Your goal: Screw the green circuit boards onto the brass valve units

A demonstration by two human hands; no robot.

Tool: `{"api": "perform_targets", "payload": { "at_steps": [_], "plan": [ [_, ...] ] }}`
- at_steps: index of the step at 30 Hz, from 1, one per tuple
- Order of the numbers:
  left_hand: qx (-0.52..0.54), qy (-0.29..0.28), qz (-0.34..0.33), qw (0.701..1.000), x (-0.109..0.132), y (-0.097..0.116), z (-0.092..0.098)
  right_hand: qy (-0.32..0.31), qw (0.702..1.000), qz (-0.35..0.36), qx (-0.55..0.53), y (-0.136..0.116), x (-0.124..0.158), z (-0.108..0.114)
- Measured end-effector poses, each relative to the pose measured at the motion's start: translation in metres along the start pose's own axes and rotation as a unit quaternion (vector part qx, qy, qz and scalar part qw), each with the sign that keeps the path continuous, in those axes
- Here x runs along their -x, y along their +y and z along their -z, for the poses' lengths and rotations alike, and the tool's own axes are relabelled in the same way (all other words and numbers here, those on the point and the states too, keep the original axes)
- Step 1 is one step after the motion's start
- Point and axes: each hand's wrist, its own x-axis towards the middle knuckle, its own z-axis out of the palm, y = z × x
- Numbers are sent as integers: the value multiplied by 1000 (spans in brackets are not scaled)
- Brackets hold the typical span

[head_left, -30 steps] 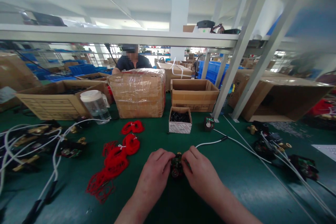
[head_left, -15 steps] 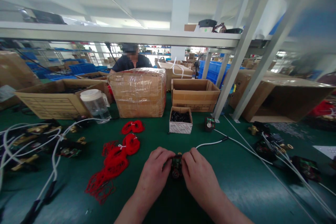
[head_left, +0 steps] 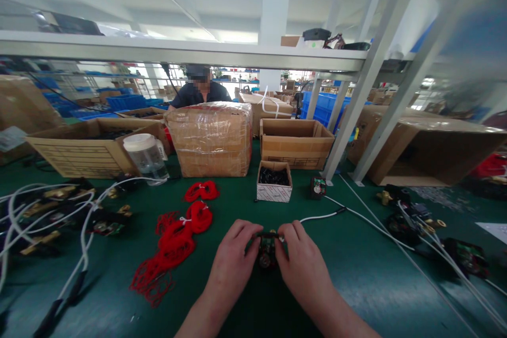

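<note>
A small black device with an exposed green circuit board [head_left: 268,254] sits on the green table, low in the middle of the view. My left hand [head_left: 233,257] pinches its left side between thumb and fingers. On the opposite side, my right hand [head_left: 303,261] grips with thumb and forefinger near the top edge. Between the fingertips, along the device's far edge, shows a dark strip whose kind is unclear. A white cable [head_left: 322,217] lies just beyond my right hand. The fingers hide both sides of the device.
Red cord bundles [head_left: 177,243] lie to the left, beside cabled brass-fitted devices [head_left: 106,222]. Ahead stand a small box of black parts [head_left: 273,193], another circuit-board device [head_left: 318,188], a plastic jar [head_left: 146,161] and cartons [head_left: 212,140]. Metal posts [head_left: 346,127] rise at right. A person [head_left: 202,92] sits opposite.
My hands have stayed at the device, with the fingertips shifted slightly at its top edge. More of the dark strip and circuit board shows between them. The whole view has shifted a little.
</note>
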Motion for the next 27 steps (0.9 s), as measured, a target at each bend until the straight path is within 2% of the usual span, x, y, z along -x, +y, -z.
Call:
{"api": "perform_targets", "payload": {
  "at_steps": [5,10,21,27],
  "plan": [
    [14,-43,40,998,0,0,1,-17,999,-8,-43,2,-2,1],
    [30,-60,61,996,-2,2,3,-18,997,-7,-69,4,-2,1],
    [88,-77,123,986,-2,5,8,-23,994,-5,-105,7,-3,3],
    [85,-71,132,985,-2,3,5,-29,994,-16,-108,6,-4,3]
  ]
}}
